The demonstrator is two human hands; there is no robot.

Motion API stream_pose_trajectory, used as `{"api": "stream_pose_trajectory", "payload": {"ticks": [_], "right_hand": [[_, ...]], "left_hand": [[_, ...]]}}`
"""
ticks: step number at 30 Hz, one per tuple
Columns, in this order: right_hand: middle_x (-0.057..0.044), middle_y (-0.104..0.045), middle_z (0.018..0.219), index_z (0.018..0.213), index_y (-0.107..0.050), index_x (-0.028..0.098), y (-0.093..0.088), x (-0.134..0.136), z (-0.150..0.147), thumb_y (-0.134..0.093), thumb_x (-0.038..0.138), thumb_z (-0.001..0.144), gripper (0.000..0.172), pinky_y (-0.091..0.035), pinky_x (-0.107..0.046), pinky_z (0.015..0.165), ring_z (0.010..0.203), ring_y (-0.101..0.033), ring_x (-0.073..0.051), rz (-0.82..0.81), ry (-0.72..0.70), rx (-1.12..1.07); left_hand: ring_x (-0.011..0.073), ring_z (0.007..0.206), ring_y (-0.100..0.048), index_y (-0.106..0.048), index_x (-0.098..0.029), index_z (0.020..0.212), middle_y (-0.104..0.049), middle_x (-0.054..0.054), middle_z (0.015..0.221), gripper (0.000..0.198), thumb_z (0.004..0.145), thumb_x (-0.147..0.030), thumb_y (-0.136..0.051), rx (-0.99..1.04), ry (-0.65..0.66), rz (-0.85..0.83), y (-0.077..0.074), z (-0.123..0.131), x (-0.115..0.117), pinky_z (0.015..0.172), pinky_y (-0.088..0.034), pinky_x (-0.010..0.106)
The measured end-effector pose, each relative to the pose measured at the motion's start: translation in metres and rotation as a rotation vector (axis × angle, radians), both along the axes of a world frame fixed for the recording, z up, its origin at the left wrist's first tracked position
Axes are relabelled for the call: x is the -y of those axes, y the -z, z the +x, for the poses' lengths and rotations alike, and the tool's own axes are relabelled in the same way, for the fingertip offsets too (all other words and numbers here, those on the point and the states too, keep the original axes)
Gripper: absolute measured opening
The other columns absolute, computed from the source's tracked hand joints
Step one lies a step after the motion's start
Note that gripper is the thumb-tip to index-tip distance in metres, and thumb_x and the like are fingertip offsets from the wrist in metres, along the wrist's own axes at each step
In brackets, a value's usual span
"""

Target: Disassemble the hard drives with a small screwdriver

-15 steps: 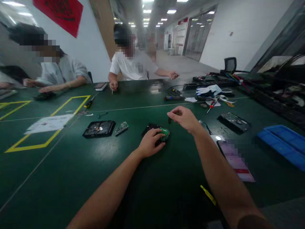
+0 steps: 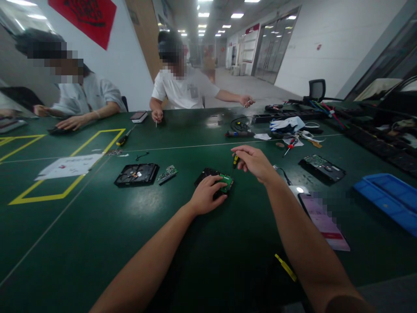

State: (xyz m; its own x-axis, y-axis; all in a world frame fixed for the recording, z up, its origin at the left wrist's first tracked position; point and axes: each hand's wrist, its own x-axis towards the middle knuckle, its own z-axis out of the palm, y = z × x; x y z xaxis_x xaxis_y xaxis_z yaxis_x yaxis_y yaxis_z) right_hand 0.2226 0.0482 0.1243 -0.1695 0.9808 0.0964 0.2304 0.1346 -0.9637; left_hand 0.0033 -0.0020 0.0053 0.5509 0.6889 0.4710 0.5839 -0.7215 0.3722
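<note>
My left hand (image 2: 208, 194) lies over a black hard drive (image 2: 202, 174), gripping it against the table with fingers across its green circuit board (image 2: 226, 182). Part of the drive is hidden under the palm. To its right, my right hand (image 2: 252, 163) pinches a small screwdriver (image 2: 235, 161) with a yellow and black handle. The screwdriver stands nearly upright, its thin shaft pointing down at the board's right edge; I cannot tell if the tip touches. Left of the drive are a loose circuit board (image 2: 167, 174) and an opened drive (image 2: 137, 174).
Another drive (image 2: 322, 168) and a blue tray (image 2: 387, 195) are on the right. A phone (image 2: 322, 221) lies beside my right forearm, with a yellow tool (image 2: 286, 267) nearer me. Two people sit across the green table. A red screwdriver (image 2: 291, 147) and gloves (image 2: 286, 124) lie farther back.
My right fingers have shifted on the screwdriver, and its yellow handle now shows. My left hand stays on the drive. The hand of the person opposite has moved slightly right.
</note>
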Motion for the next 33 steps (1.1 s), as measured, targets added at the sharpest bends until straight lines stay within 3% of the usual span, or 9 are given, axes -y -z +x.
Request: {"api": "stream_pose_trajectory", "payload": {"ticks": [5,12,19,27,33], "right_hand": [[-0.007,-0.071,0.090,0.095,-0.065,0.018,-0.0028,0.0013,0.0002,-0.059,0.026,0.088,0.012,-0.041,-0.025,0.048,0.059,-0.061,-0.012,-0.027,0.016,-0.021],[-0.005,-0.072,0.091,0.099,-0.073,0.021,-0.0030,0.0002,0.0034,-0.060,0.029,0.089,0.018,-0.037,-0.025,0.049,0.061,-0.054,-0.011,0.041,-0.029,0.039],[-0.004,-0.067,0.081,0.093,-0.063,0.019,-0.0057,0.0071,-0.0005,-0.070,0.034,0.087,0.018,-0.041,-0.024,0.046,0.056,-0.058,-0.011,0.038,-0.004,0.047],[-0.007,-0.070,0.098,0.099,-0.065,0.020,-0.0063,0.0048,-0.0022,-0.055,0.026,0.091,0.014,-0.043,-0.024,0.045,0.057,-0.065,-0.012,-0.056,-0.048,-0.079],[-0.004,-0.068,0.080,0.096,-0.070,0.021,-0.0034,0.0038,0.0006,-0.061,0.036,0.093,0.019,-0.043,-0.025,0.051,0.060,-0.061,-0.012,0.013,-0.105,-0.010]], "left_hand": [[0.0305,0.130,-0.055,-0.061,-0.027,0.133,-0.059,0.011,0.138,0.044,0.092,-0.041,-0.065,0.000,0.000,0.002,0.0007,0.0004,-0.0010,0.112,-0.043,0.054],[0.0301,0.131,-0.055,-0.062,-0.026,0.132,-0.059,0.011,0.138,0.043,0.092,-0.041,-0.065,-0.001,0.002,-0.001,0.0005,0.0003,-0.0004,0.113,-0.043,0.053],[0.0303,0.131,-0.054,-0.061,-0.027,0.134,-0.059,0.011,0.139,0.046,0.092,-0.043,-0.065,-0.004,-0.003,-0.015,0.0027,-0.0009,-0.0006,0.113,-0.043,0.054],[0.0302,0.131,-0.054,-0.061,-0.028,0.134,-0.058,0.011,0.139,0.044,0.092,-0.041,-0.065,-0.005,-0.004,-0.014,-0.0008,-0.0007,0.0008,0.113,-0.042,0.054],[0.0306,0.131,-0.055,-0.060,-0.028,0.134,-0.058,0.011,0.139,0.045,0.092,-0.042,-0.066,-0.008,0.002,-0.015,0.0015,-0.0019,-0.0010,0.113,-0.042,0.055]]}}
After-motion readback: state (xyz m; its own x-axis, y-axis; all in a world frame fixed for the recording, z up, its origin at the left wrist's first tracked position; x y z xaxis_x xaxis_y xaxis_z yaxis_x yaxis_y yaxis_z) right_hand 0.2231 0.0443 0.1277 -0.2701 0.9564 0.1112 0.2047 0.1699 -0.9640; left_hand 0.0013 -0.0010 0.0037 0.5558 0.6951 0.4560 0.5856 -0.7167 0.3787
